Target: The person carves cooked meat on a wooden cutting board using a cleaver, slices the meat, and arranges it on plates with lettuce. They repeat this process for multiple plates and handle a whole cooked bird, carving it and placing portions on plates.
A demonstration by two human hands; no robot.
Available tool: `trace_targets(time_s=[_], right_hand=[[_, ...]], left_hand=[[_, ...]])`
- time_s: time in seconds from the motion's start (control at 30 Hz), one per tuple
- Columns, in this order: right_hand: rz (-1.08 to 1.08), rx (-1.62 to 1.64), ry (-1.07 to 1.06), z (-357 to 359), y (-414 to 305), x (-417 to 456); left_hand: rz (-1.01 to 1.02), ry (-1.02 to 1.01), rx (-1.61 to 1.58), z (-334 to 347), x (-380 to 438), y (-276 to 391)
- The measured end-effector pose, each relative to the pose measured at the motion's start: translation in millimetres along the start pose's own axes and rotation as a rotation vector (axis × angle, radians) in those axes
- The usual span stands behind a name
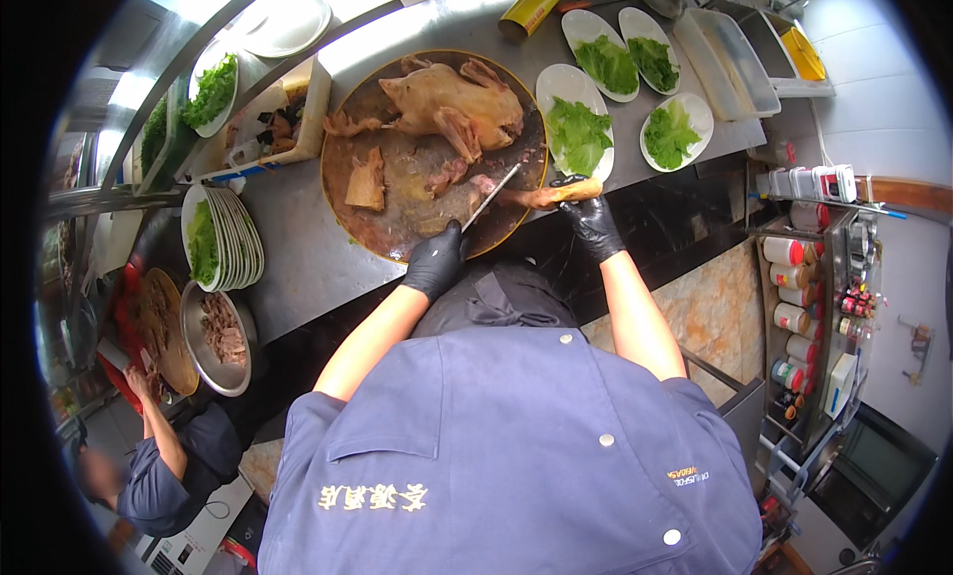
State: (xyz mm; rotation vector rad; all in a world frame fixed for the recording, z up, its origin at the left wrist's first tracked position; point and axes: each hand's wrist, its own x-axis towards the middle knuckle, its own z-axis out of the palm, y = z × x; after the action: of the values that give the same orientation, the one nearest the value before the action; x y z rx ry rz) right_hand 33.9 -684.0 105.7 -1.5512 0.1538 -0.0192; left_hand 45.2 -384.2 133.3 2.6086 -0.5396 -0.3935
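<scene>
My left hand (438, 261), in a black glove, grips a knife or cleaver (493, 195) whose blade shows nearly edge-on over the round chopping board (406, 233). A long, yellow-skinned poultry piece (540, 198) is held in my right hand (592, 221), also black-gloved; its reddish end lies over the board's right edge. Behind both hands a whole plucked bird (454, 102), looking cooked, rests on the board. Nearer the left hand lie a cut, skin-covered piece (366, 180) and some reddish meat scraps (445, 177).
Lettuce-lined oval plates (569, 80) stand right of the board, beside a clear plastic tub (726, 65). A yellow box (532, 9) lies behind. Leftward are stacked plates (242, 240), a bin of scraps (313, 106) and a steel bowl of meat (246, 367). A co-worker (179, 471) works lower left.
</scene>
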Motion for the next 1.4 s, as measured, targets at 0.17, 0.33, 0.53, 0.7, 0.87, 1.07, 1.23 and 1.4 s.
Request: trace_targets(time_s=[0.17,0.33,0.53,0.7,0.87,1.07,1.23,1.4], right_hand=[[-0.011,-0.144,0.016,-31.8,-7.1,-8.5],[-0.006,0.028,-0.079,9.4,-22.0,5.2],[0.086,-0.108,-0.087,10.8,26.5,30.7],[0.060,-0.135,-0.109,-1.0,42.9,34.1],[0.006,-0.038,-0.092,-3.0,22.0,20.6],[0.057,-0.082,-0.041,-1.9,35.1,19.4],[0.083,-0.023,-0.065,12.4,49.7,26.6],[0.030,-0.066,-0.079,6.3,46.5,15.5]], left_hand=[[-0.009,-0.062,-0.057,-9.2,7.1,-26.6],[-0.059,0.015,0.048,-34.0,10.6,-46.6],[0.136,0.189,-0.049,-67.3,18.6,7.1],[0.023,-0.014,-0.009,-8.4,23.6,-10.8],[-0.040,-0.099,-0.015,-11.2,27.3,-12.9],[0.131,0.166,-0.043,-53.0,37.4,23.7],[0.158,0.251,-0.095,-41.2,29.8,30.0],[-0.017,-0.067,0.033,-2.4,24.5,-3.5]])
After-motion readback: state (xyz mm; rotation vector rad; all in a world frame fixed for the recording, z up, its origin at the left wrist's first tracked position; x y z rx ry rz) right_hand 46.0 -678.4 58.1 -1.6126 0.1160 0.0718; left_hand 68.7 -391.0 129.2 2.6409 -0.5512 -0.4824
